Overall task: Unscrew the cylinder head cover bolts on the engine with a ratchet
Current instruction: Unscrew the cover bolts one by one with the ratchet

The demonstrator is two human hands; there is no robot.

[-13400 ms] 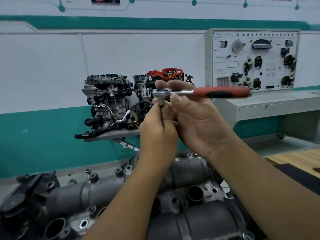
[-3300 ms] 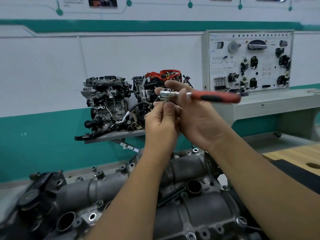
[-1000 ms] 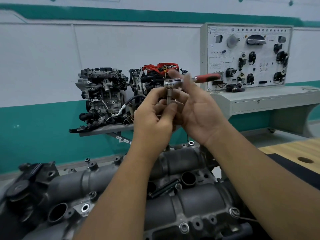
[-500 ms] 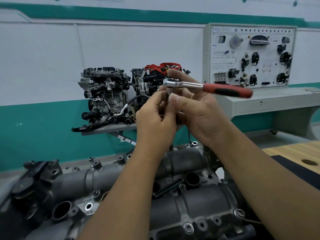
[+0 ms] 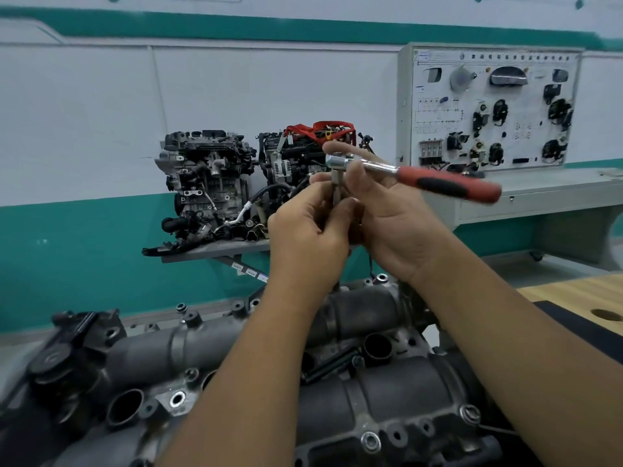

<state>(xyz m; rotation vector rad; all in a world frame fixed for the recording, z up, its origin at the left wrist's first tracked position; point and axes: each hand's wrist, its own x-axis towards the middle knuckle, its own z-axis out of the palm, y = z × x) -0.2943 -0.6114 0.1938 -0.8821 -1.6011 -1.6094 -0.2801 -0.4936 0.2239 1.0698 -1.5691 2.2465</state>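
Both hands hold a ratchet [image 5: 418, 176] in mid-air above the grey cylinder head cover [image 5: 397, 392]. Its chrome head is to the left and its red and black handle points right and slightly down. My right hand [image 5: 394, 217] grips the ratchet just behind the head. A chrome extension bar [image 5: 336, 187] hangs straight down from the head. My left hand [image 5: 310, 230] pinches the bar's lower part, and its bottom end is hidden behind my fingers. A bolt [image 5: 371, 441] sits in the cover's near edge, and another bolt [image 5: 469, 413] sits to its right.
Two display engines [image 5: 209, 183] stand on a grey wall shelf behind the hands. A white training panel [image 5: 488, 109] with switches stands on a grey desk at the right. A wooden bench top [image 5: 580, 294] with a round hole lies at the right edge.
The ratchet handle swung from pointing away at one second ago to pointing right, then dipped lower. My left hand keeps its pinch on the extension bar under the head.
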